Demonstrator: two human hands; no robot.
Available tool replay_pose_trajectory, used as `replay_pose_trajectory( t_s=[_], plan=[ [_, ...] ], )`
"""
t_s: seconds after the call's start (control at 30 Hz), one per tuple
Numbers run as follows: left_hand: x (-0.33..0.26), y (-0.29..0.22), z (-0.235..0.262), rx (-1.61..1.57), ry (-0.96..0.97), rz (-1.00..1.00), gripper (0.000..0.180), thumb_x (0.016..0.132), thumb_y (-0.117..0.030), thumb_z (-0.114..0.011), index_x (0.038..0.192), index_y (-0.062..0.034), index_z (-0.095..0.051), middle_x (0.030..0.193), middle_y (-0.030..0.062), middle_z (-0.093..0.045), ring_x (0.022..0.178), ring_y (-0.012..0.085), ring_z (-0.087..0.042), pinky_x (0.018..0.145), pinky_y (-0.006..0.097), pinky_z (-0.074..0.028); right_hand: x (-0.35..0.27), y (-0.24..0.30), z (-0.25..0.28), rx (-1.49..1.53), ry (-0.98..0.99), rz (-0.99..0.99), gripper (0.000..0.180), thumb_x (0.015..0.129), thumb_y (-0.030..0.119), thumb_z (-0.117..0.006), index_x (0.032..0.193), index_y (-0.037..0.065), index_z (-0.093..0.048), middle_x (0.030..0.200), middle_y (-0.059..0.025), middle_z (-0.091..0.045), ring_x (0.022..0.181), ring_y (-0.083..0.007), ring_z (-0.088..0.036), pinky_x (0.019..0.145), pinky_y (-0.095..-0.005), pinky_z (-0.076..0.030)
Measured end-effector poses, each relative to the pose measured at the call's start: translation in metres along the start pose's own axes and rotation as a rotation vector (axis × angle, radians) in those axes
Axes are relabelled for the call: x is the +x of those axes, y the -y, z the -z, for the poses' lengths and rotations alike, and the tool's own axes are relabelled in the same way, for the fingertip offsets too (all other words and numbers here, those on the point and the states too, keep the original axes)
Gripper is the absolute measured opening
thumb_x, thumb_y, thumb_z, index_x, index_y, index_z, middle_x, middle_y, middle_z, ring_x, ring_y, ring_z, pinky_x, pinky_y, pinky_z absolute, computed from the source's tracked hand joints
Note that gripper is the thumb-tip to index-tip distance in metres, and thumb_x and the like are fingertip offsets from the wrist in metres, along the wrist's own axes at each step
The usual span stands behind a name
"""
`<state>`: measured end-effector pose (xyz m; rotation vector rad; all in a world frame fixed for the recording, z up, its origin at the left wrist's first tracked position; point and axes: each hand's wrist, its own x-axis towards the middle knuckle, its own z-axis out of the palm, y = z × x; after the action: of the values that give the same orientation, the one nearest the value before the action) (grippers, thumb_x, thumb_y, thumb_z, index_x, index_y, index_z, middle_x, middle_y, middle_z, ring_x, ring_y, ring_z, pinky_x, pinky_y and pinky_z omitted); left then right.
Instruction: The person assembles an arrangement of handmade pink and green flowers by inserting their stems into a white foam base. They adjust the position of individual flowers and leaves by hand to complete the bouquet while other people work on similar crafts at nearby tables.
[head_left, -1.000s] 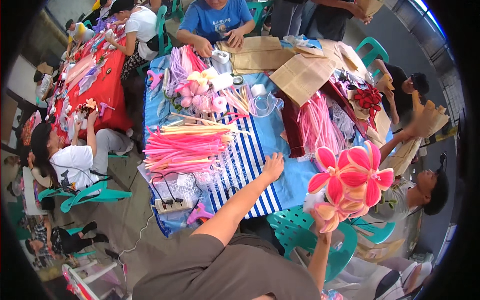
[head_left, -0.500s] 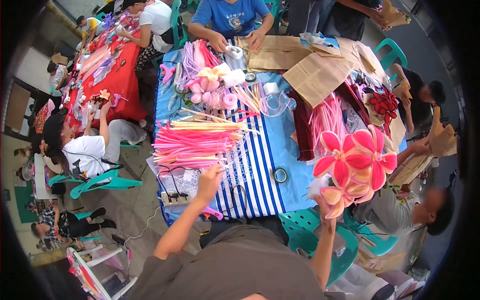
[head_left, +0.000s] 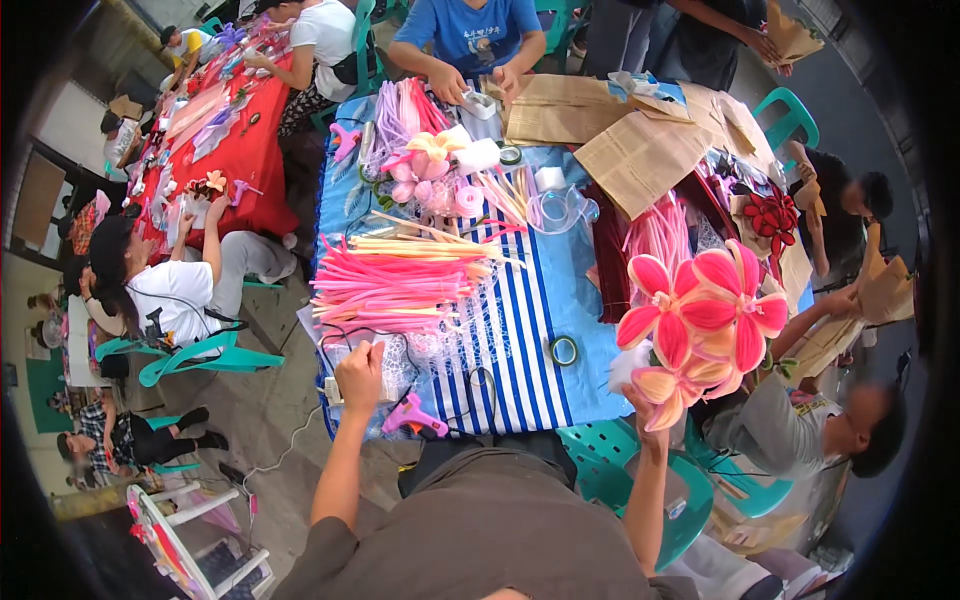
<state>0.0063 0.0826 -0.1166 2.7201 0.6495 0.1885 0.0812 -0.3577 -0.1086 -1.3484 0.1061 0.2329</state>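
Your left hand (head_left: 360,372) has pulled back from the middle of the blue-and-white striped tablecloth (head_left: 520,330) to the table's near left corner. It now rests clenched over something small and pale by the power strip (head_left: 335,392); what it grips you cannot tell. Half a second ago that hand was further in, below the heap of long pink foam stems (head_left: 400,285), so the reach has ended at the table's near edge. The pink glue gun (head_left: 415,418) lies just beside the hand, on the near edge, untouched.

Your right hand (head_left: 640,405) is closed around the stem of the bunch of big pink and peach foam flowers (head_left: 695,320), holding it upright off the near right corner, over the teal plastic chair (head_left: 620,460). The bunch has stayed in that hand throughout and sits a little lower in view than before.

A green tape ring (head_left: 563,350) lies between your two hands, near the near edge.
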Motion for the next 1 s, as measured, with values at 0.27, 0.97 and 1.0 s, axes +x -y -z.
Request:
replay_pose_trajectory(
  t_s=[0.27, 0.97, 1.0],
  plan=[
    [0.001, -0.057, -0.007, -0.330, -0.034, -0.255, 0.070, 0.069, 0.000, -0.061, 0.131, -0.0043, -0.027, 0.130, 0.0222, -0.029, 0.116, 0.0356, -0.037, 0.093, 0.038, -0.038, -0.014, -0.002, -0.004, -0.153, -0.013, 0.089, 0.036, 0.078, 0.000, -0.062, 0.112, 0.000, -0.049, 0.108, -0.0091, -0.055, 0.099, -0.0197, -0.055, 0.084, -0.0329, -0.048],
    [-0.058, -0.171, 0.002, -1.096, 0.393, -0.303, 0.094, 0.071, -0.032, -0.071, 0.135, 0.0000, -0.011, 0.137, 0.0213, -0.021, 0.126, 0.0325, -0.026, 0.095, 0.045, -0.034, -0.027, -0.017, -0.092, -0.283, 0.392, -0.018, 0.048, 0.075, 0.015, -0.065, 0.116, -0.003, -0.048, 0.115, -0.0133, -0.054, 0.105, -0.0225, -0.052, 0.093, -0.0349, -0.039],
    [-0.057, -0.169, 0.002, -1.113, 0.359, -0.318, 0.094, 0.070, -0.032, -0.072, 0.135, 0.0001, -0.013, 0.136, 0.0209, -0.024, 0.124, 0.0317, -0.030, 0.096, 0.044, -0.033, -0.026, -0.036, -0.089, -0.237, 0.413, 0.010, 0.049, 0.074, 0.014, -0.066, 0.116, -0.002, -0.049, 0.115, -0.0125, -0.054, 0.105, -0.0217, -0.052, 0.093, -0.0345, -0.039]
  ],
)
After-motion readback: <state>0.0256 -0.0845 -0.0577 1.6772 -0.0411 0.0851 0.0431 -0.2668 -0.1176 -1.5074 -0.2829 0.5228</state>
